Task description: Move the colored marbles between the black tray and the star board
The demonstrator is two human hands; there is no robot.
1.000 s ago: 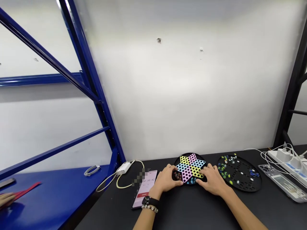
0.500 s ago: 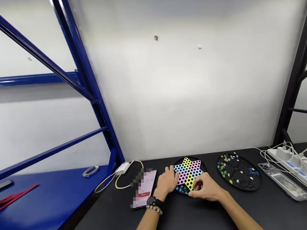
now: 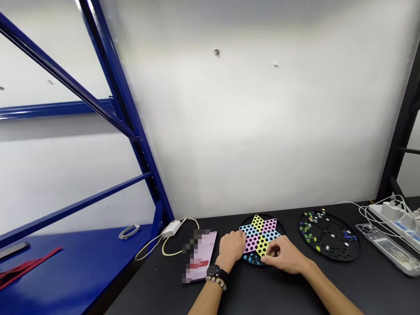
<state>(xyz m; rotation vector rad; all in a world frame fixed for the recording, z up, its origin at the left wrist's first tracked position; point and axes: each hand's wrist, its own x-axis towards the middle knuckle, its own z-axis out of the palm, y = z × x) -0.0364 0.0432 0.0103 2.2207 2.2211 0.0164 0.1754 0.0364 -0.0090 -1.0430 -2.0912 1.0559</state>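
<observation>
A round black game board (image 3: 279, 225) lies on the black table (image 3: 282, 288), bearing a star of yellow, pink and blue perforated panels (image 3: 260, 232). Blue marbles (image 3: 251, 258) show at its near edge. My left hand (image 3: 231, 247) grips the board's left rim with fingers curled. My right hand (image 3: 285, 255) pinches the near right part of the star, fingers closed on it. A watch and a bead bracelet sit on my left wrist.
A second black round tray (image 3: 330, 239) with scattered marbles lies to the right. A phone (image 3: 201, 259) rests left of the board, beside a white charger (image 3: 172, 228) with cable. A power strip (image 3: 395, 216) and a flat device (image 3: 387, 248) sit far right. Blue shelving (image 3: 75, 262) stands left.
The star has turned on the board between the earliest frame and now. Both hands have shifted from flat on the board's sides to a closer grip at its near edge.
</observation>
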